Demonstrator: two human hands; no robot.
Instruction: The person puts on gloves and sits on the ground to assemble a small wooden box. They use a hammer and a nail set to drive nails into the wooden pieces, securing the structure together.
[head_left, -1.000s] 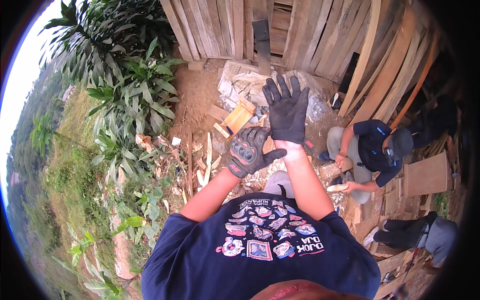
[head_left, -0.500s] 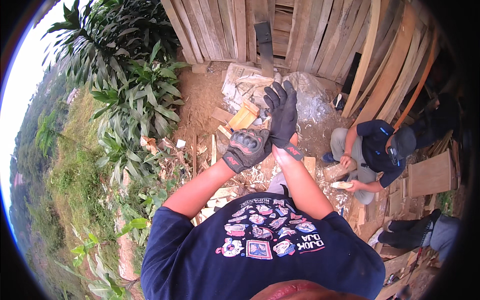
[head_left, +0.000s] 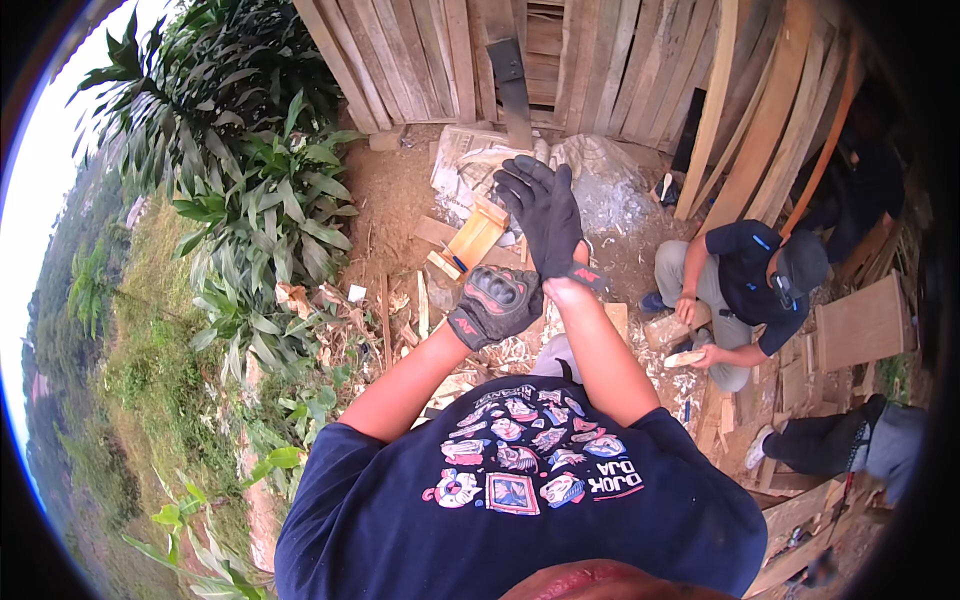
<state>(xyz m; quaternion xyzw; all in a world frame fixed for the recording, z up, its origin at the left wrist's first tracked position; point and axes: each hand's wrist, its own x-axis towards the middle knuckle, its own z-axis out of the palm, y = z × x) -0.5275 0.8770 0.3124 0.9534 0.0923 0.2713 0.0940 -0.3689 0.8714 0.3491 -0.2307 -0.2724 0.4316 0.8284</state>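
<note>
Both my hands wear black work gloves and are raised in front of my chest. My right hand [head_left: 547,212] points upward with its fingers spread. My left hand [head_left: 497,302] is curled around the cuff of the right glove at my wrist. Below them I see my dark blue printed shirt [head_left: 520,490]. Neither hand holds a tool.
Bare dirt with wood scraps and shavings [head_left: 470,240] lies below. A wall of leaning wooden planks [head_left: 600,60] stands ahead. A person in a cap [head_left: 760,290] crouches at the right, handling a piece of wood. Leafy plants [head_left: 250,200] fill the left side.
My hands have shifted slightly and the right glove's fingers have spread and straightened upward. The left hand has stayed gripping at the right wrist cuff.
</note>
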